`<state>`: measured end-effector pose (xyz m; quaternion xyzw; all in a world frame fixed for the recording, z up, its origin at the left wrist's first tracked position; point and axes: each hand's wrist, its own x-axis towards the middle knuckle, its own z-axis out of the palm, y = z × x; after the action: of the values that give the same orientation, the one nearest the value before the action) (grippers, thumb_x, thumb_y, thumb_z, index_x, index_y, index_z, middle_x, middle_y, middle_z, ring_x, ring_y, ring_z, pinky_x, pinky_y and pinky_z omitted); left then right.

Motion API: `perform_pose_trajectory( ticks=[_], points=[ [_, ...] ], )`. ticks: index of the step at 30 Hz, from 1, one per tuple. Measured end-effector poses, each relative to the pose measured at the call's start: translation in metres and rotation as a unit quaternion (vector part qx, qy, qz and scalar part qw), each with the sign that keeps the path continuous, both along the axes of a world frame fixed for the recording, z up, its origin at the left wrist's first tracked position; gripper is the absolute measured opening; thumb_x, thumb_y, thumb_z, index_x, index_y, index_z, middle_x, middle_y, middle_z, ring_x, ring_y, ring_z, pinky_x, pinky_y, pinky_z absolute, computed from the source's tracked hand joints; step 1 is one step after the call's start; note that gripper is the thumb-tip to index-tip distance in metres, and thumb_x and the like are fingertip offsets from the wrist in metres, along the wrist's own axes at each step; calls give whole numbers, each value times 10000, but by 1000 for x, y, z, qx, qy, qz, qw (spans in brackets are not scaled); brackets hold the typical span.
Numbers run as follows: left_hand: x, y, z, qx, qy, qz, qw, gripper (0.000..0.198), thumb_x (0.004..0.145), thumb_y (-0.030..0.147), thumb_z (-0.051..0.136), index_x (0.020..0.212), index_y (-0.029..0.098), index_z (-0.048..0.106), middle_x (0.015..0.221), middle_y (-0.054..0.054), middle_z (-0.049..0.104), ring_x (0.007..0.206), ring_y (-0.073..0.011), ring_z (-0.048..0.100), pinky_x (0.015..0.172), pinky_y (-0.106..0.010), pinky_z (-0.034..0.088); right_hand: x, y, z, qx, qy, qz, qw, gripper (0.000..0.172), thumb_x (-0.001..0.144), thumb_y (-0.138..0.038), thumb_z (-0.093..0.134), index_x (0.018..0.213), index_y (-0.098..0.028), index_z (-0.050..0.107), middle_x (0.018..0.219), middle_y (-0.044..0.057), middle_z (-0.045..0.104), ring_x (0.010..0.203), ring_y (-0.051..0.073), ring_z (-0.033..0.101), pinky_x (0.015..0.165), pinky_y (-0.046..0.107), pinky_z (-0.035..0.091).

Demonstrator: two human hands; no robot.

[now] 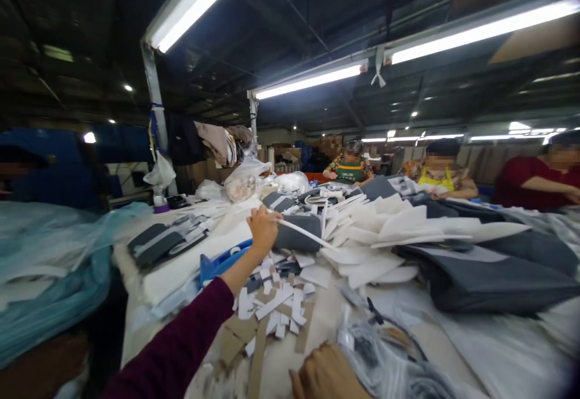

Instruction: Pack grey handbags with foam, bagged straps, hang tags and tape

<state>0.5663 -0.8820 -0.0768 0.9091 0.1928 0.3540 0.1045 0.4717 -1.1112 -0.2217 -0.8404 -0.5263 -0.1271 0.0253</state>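
My left hand [264, 230] reaches over the middle of the table, its fingers closed on one end of a thin white padding piece [306, 233]. The piece shows nearly edge-on and slopes down to the right, toward a loose fanned heap of white padding pieces [385, 227]. My right hand [328, 375] is low at the bottom edge, back upward and fingers curled; whatever lies under them is hidden. Just right of it lies a clear plastic bag [376, 350]. Small white and tan offcuts [281, 308] are scattered between my hands.
A blue plastic holder [224, 263] sits beneath my left forearm. Dark grey fabric pieces [498, 275] are piled at the right, others [170, 239] at the left. Teal plastic sheeting [90, 290] bulges at far left. Several co-workers, one in a green apron [348, 171], are around the table.
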Motion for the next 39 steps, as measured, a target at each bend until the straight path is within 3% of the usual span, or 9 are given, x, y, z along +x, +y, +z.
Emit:
perform_pose_trajectory(
  ticks=[3,8,11,14,18,23,26,32,39],
  points=[
    [-52,46,6,-31,-39,-18,999,283,817,131,465,911,213,719,867,-65,601,1018,-261,488,927,-428,353,-4,-1,-4,9,10,-15,1000,239,855,-274,579,694,-138,692,662,114,701,630,230,665,604,312,438],
    [-141,89,-1,-121,-45,-88,988,321,826,241,433,999,148,687,900,-41,663,766,-169,566,698,-273,451,0,-8,-20,91,-43,37,994,231,869,-222,551,677,-160,664,628,89,680,595,248,653,585,329,403],
    [-180,91,-8,-313,-67,-187,929,371,798,296,441,1030,111,664,934,-75,673,785,-193,593,653,-267,462,7,-7,-29,142,-73,83,984,298,905,-195,491,640,-188,626,577,55,650,541,228,627,564,318,357],
    [-200,72,-20,-459,-48,-229,857,478,757,336,548,1190,140,596,994,-72,672,728,-171,595,599,-240,457,7,-10,-20,166,-59,111,978,363,938,-187,437,613,-194,599,530,33,615,496,192,591,561,314,315],
    [-203,19,-56,-605,-20,-264,751,775,639,225,679,1380,202,451,1232,-77,601,801,-166,606,644,-242,478,2,-22,14,122,49,95,987,439,973,-202,374,576,-189,564,550,23,598,534,153,563,614,310,313],
    [-191,-50,-108,-726,2,-288,624,776,627,133,673,1375,174,473,1185,-81,633,993,-225,598,813,-305,468,5,-27,34,112,158,117,974,420,979,-197,346,574,-187,459,575,4,486,576,127,460,642,291,311],
    [-179,-73,-131,-739,7,-293,607,735,632,125,652,1351,162,508,1176,-78,646,1006,-235,595,812,-307,459,6,-30,38,124,189,130,965,374,959,-157,358,592,-191,422,590,-1,440,573,128,400,615,299,290],
    [-156,-82,-158,-726,76,-351,587,730,562,60,628,1287,127,580,1171,-78,673,1107,-294,578,893,-338,447,2,-28,42,121,199,153,960,316,929,-102,362,631,-191,418,609,-2,446,570,127,387,596,308,271],
    [-153,-85,-152,-748,122,-364,541,738,525,46,630,1259,114,598,1211,-96,661,1197,-319,540,1027,-408,384,-10,-24,41,107,181,178,961,303,925,-104,377,637,-186,422,614,0,472,597,126,403,616,313,271]
  ],
)
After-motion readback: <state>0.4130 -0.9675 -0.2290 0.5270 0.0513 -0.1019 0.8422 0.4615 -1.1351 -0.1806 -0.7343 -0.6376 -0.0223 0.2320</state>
